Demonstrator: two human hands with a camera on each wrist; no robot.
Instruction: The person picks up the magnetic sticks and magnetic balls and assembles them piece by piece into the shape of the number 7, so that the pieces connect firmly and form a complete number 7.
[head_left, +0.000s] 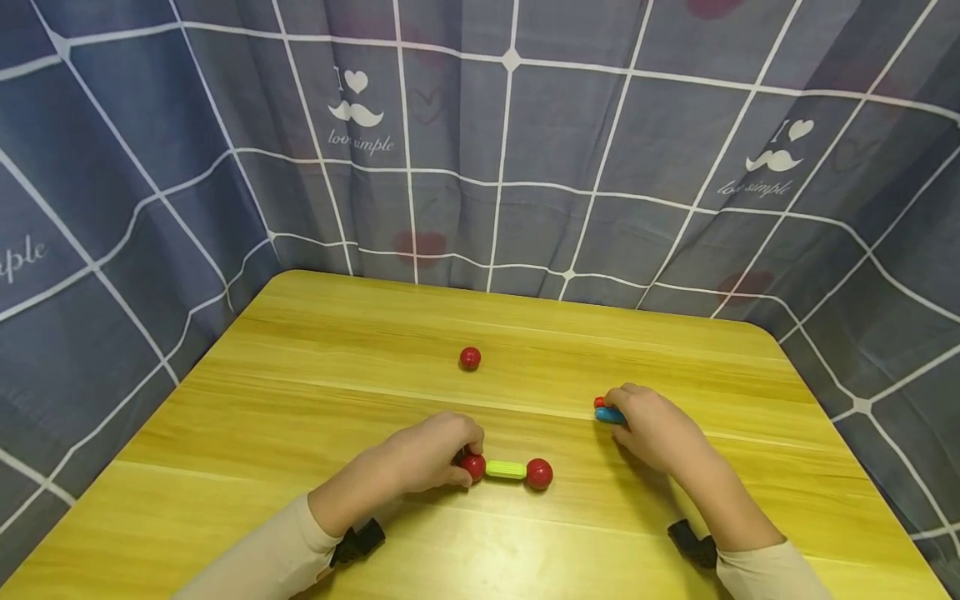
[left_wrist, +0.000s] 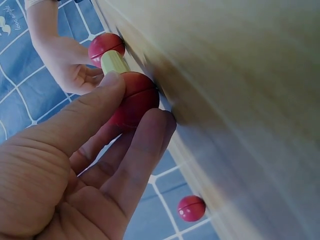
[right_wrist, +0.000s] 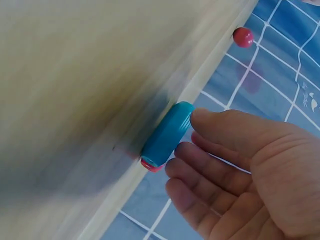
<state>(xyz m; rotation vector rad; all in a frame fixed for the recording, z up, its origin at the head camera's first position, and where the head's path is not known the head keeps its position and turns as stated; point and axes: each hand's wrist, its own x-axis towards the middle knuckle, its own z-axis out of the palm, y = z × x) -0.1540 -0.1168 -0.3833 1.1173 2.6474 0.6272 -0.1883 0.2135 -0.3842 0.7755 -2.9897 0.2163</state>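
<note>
A yellow-green ribbed rod (head_left: 506,470) lies on the table with a red ball at each end. My left hand (head_left: 431,450) pinches the left red ball (left_wrist: 136,100) between thumb and fingertips; the right red ball (head_left: 539,474) is free of any hand. At the right, my right hand (head_left: 656,425) holds the near end of a blue rod (right_wrist: 169,133) with thumb and forefinger, the other fingers loosely curled. Beside the blue rod lies a red rod (head_left: 600,402), mostly hidden behind it and the fingers.
A single red ball (head_left: 470,358) rests farther back on the wooden table (head_left: 337,333). A grey-blue checked curtain (head_left: 465,108) encloses the back and both sides. Black straps (head_left: 358,542) are on the wrists.
</note>
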